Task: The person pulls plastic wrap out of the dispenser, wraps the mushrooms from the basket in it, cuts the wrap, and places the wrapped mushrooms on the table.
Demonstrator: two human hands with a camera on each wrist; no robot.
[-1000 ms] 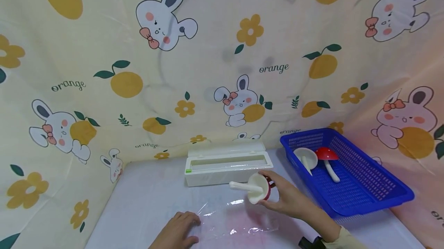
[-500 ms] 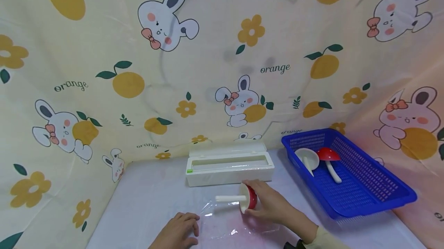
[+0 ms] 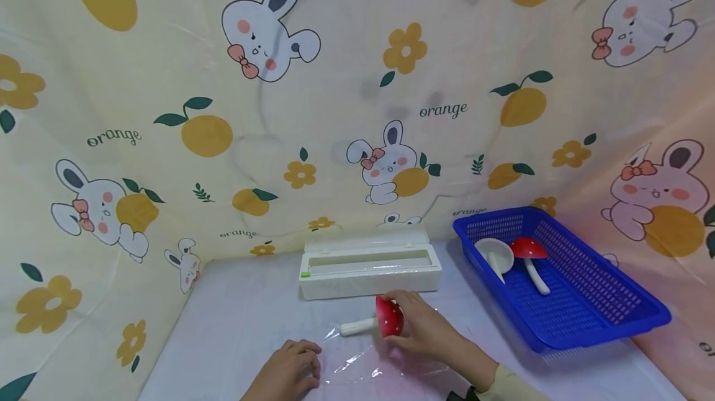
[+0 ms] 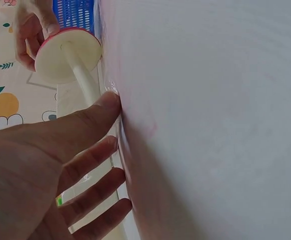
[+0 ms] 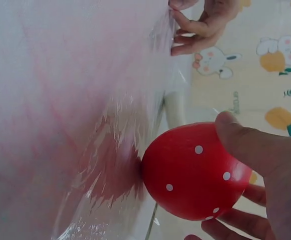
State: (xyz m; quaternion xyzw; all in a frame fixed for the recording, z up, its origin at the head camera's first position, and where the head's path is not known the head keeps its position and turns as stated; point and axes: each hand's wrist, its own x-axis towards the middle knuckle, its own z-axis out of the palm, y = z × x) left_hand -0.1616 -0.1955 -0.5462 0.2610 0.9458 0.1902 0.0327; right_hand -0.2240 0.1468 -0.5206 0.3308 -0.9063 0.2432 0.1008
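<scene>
We are working at the near middle of the worktop (image 3: 240, 326), where a sheet of clear cling film (image 3: 363, 364) is lying flat. Our right hand (image 3: 424, 329) is gripping the red, white-dotted cap of a toy mushroom (image 3: 389, 317), thumb and fingers curled round the cap, and is holding it on its side so that the cap's edge is touching the film while the white stem is pointing left, toward the worktop's left edge. In the right wrist view the cap is resting against the crinkled film with the thumb lying over its top. Our left hand (image 3: 287, 370) is lying released, fingers straight and spread a little, pressing the film's left part down near the front edge of the worktop; in the left wrist view its thumb tip is sitting just beside the end of the mushroom's stem. Behind the mushroom, toward the back edge, a white cling-film dispenser box (image 3: 368, 270) is standing with its lid open. At the back right corner a blue plastic basket (image 3: 603, 308) is holding two more toy mushrooms, one showing its white underside (image 3: 493, 254) and one its red cap (image 3: 527, 249), the two lying just beside each other.
</scene>
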